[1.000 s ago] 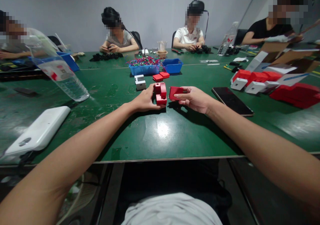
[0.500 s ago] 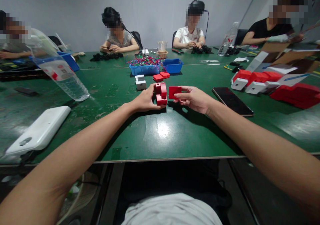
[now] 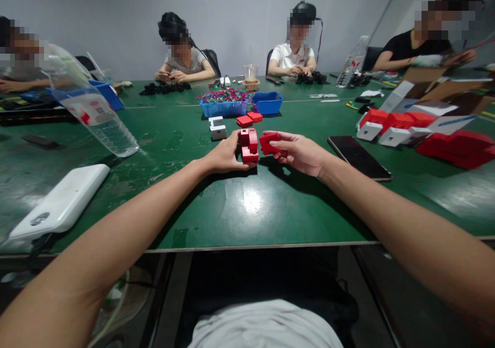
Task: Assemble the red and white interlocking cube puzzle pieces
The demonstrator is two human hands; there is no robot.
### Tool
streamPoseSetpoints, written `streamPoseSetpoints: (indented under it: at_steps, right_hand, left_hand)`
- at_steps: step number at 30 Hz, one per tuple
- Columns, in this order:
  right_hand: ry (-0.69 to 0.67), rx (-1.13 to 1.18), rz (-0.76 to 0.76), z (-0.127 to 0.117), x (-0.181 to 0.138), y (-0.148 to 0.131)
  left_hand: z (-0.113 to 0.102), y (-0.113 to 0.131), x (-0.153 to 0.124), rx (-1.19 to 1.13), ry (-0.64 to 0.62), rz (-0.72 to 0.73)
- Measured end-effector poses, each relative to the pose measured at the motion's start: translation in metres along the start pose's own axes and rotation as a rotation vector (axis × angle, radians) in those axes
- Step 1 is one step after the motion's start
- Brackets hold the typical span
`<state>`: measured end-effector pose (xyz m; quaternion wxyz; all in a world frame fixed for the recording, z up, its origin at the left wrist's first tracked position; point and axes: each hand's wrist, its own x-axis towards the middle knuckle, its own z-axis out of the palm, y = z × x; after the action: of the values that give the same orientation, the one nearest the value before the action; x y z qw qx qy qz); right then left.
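Observation:
My left hand (image 3: 226, 153) is closed around a red plastic housing (image 3: 249, 146) with a hollow, stepped shape, held at the green table top. Just to its right, my right hand (image 3: 299, 153) pinches a flat red plastic cover (image 3: 269, 144) between thumb and fingers. A narrow gap separates the two red parts. Behind them lie two flat red pieces (image 3: 249, 118) and a white plastic housing (image 3: 217, 128). My right palm and some fingertips are hidden from view.
A blue bin of coloured wires (image 3: 224, 105) stands beside another blue bin (image 3: 267, 103). A phone (image 3: 359, 157) lies right, near red-and-white parts (image 3: 394, 126). A water bottle (image 3: 100, 121) and a white device (image 3: 62, 201) are left. Several co-workers sit across the table (image 3: 216, 203).
My right hand has turned the red cover, so it now sits tilted and slightly further left. My left hand and the red housing have stayed in place.

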<state>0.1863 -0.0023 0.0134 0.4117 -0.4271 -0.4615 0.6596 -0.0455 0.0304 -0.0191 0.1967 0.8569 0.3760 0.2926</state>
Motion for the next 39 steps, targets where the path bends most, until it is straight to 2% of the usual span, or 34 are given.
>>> streamPoseSetpoints:
  at_steps: [14,25,32,39]
  right_hand:
    - [0.007,-0.102,-0.048,0.002,0.000,0.003]
    - [-0.061,-0.214,-0.138,-0.002,0.002,0.007]
    - [-0.068,-0.230,-0.123,-0.003,0.002,0.008]
    - [-0.047,-0.324,-0.184,-0.005,0.004,0.012]
  left_hand:
    - [0.001,-0.003,0.000,0.042,-0.001,-0.004]
    - [0.000,-0.003,0.000,0.059,-0.008,0.014]
    - [0.000,-0.003,0.000,0.066,-0.018,-0.001]
    - [0.001,-0.002,0.000,0.037,-0.005,0.005]
